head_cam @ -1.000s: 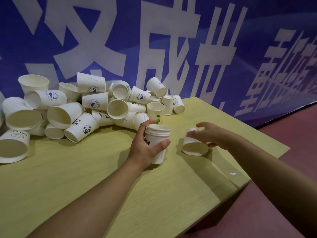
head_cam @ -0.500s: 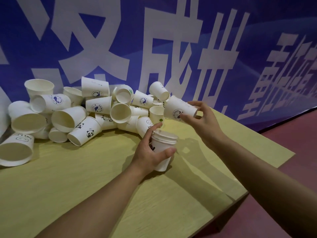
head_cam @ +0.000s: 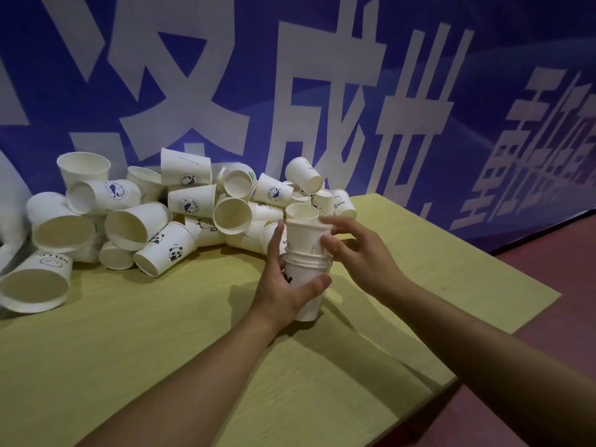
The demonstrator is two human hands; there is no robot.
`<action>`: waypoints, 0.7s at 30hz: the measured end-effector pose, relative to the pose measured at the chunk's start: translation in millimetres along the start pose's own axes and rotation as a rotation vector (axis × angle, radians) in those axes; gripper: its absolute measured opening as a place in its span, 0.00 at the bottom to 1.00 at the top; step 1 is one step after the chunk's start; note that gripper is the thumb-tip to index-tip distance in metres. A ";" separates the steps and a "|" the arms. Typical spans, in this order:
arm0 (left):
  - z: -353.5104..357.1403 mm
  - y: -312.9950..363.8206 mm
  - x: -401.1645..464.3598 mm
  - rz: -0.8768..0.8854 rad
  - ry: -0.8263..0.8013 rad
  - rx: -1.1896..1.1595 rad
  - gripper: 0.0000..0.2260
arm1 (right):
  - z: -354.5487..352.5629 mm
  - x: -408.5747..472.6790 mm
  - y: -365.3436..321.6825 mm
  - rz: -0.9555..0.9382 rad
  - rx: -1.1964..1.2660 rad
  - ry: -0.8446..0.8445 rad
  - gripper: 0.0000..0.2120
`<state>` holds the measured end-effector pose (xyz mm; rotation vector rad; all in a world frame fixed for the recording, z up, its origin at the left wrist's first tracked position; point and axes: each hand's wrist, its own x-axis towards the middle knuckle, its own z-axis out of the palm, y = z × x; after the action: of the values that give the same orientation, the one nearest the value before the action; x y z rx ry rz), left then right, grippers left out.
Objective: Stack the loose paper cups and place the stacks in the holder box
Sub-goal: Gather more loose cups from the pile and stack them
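Head view, left hand [head_cam: 283, 285] gripping stack [head_cam: 306, 282] on desk [head_cam: 161, 333], right hand [head_cam: 358, 253] fingers curled round top cup [head_cam: 304, 235], loose cups [head_cam: 154, 214] heaped behind, blue banner [head_cam: 322, 91] beyond.

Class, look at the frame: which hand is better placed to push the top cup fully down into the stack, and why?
The right hand: its fingers already touch the top cup, which sits only partly nested. The left hand grips the stack on the table and should steady it.

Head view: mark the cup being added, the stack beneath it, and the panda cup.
top cup [head_cam: 304, 235], head view, side wall.
stack [head_cam: 306, 261], head view, bunched rims.
panda cup [head_cam: 167, 248], head view, printed side wall.
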<state>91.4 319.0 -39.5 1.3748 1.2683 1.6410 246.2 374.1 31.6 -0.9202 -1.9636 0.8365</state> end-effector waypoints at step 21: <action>-0.8 -2.0 3.9 0.016 0.141 -0.023 0.35 | 49.7 106.3 78.2 0.282 0.042 0.059 0.43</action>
<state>89.4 323.0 -40.0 1.2772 1.3163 1.7844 182.6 491.2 -14.1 -1.2014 -1.7832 0.9918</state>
